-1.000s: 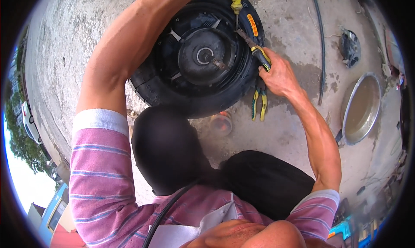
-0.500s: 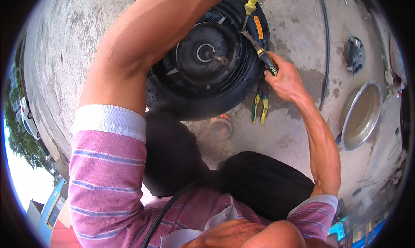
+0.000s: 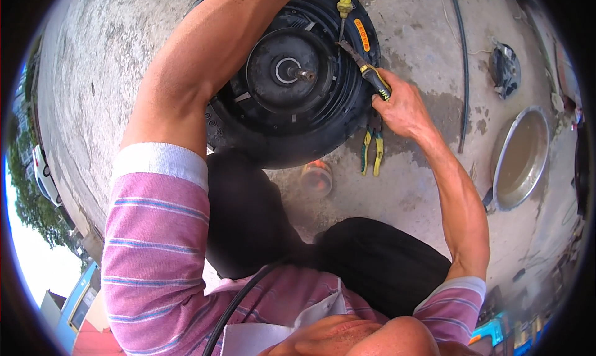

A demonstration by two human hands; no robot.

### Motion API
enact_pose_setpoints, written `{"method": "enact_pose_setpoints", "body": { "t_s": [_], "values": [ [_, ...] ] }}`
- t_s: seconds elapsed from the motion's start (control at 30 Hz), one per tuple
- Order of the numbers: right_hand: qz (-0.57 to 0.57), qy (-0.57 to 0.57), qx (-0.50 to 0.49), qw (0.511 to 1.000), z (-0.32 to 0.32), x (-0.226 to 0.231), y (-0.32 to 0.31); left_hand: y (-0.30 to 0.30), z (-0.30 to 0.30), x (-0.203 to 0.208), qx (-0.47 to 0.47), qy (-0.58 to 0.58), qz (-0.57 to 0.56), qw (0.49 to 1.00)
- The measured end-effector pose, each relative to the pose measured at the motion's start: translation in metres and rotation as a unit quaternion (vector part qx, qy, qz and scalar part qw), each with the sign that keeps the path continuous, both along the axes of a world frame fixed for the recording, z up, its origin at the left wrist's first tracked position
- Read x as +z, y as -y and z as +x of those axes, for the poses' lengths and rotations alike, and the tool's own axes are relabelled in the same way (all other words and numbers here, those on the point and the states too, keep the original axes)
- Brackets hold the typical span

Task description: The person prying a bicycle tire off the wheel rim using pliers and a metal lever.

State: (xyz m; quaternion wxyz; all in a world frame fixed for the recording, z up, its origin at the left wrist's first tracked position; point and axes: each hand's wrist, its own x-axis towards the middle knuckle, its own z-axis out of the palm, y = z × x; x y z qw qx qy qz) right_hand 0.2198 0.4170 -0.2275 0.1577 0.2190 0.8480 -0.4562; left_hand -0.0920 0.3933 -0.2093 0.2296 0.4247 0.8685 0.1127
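A black tyred wheel [image 3: 292, 138] with a hub and protruding axle [image 3: 303, 75] lies flat on the ground. My right hand [image 3: 402, 105] is closed round a black-and-yellow-handled tool [image 3: 375, 82] with a narrow, dark metal end; its exact kind is unclear. That end rests at the tyre's inner edge, by the tip of a yellow-handled screwdriver [image 3: 345, 7]. My left arm [image 3: 180, 70] stretches over the wheel, its hand beyond the top edge. Beside the tyre, under my right hand, lie pliers [image 3: 372, 151] with yellow-green handles.
A metal basin [image 3: 524, 157] of murky water stands at the right. A black hose [image 3: 462, 64] and a dark crumpled object [image 3: 505, 70] lie on the concrete. Near my knees [image 3: 248, 213] is a small round reddish object [image 3: 317, 179], blurred.
The wheel and both tools appear shifted slightly left and up in the picture. My left hand, partly showing at the top before, is now out of sight. The right hand keeps its hold.
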Motion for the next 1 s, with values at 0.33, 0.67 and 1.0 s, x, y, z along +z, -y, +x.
{"method": "enact_pose_setpoints", "body": {
  "t_s": [0.33,0.67,1.0],
  "values": [
    [-0.031,-0.018,-0.003,0.999,0.0,-0.007,0.002,-0.032,0.002,-0.013,-0.185,-0.084,-0.127,0.971],
    [-0.035,0.024,0.021,0.999,0.002,-0.013,-0.017,-0.034,0.014,-0.01,-0.058,-0.063,-0.091,0.992],
    [0.015,-0.011,0.033,0.999,0.01,-0.016,-0.017,-0.011,0.027,-0.001,0.225,0.381,0.216,0.87]
  ]
}}
